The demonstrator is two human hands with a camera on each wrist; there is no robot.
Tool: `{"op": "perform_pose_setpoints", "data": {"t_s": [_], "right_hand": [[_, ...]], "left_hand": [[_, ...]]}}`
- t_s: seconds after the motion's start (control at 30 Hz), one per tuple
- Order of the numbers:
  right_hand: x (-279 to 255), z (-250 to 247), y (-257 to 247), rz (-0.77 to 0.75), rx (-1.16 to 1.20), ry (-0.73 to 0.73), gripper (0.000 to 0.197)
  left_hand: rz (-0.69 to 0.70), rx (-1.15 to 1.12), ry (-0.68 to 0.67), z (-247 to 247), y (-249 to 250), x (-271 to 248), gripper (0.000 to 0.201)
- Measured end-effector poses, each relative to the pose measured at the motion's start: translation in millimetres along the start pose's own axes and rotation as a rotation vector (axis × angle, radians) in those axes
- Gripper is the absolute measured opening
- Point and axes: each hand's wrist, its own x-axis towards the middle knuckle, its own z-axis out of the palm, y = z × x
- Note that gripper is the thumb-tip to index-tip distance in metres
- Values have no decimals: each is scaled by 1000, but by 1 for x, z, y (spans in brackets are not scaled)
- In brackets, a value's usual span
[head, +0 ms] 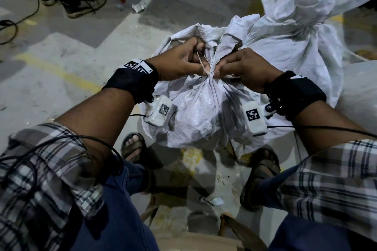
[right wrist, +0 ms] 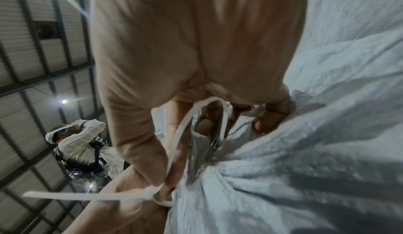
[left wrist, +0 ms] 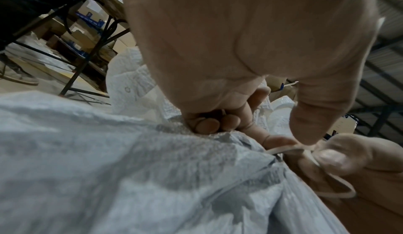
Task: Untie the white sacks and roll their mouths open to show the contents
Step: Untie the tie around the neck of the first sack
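Standing between two sandalled feet (head: 132, 144) on the concrete floor (head: 61, 51), the near white sack (head: 195, 112) has its gathered neck directly under both hands. The left hand (head: 179, 61) is curled over the bunched mouth, thumb and fingers pinching the tie (head: 206, 69) at the neck. The right hand (head: 246, 69) meets it from the other side, fingers curled into the gathered cloth, with a loop of the tie running through them in the right wrist view. That tie is a flat, pale plastic strip with a small knot-like lump and a free tail. The sack is woven plastic, crinkled, pleating tightly into the neck. Just behind it, touching, stands a second white sack (head: 302, 32), also cinched, its loose top crumpled upward.
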Motion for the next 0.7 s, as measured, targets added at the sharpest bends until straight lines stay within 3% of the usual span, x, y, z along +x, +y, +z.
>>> {"op": "perform_pose_setpoints", "data": {"t_s": [0.7], "right_hand": [[-6,-1,-8,-2,-75,-84,8]], "left_hand": [[-31,-58,-19,5,2,1,47]]}}
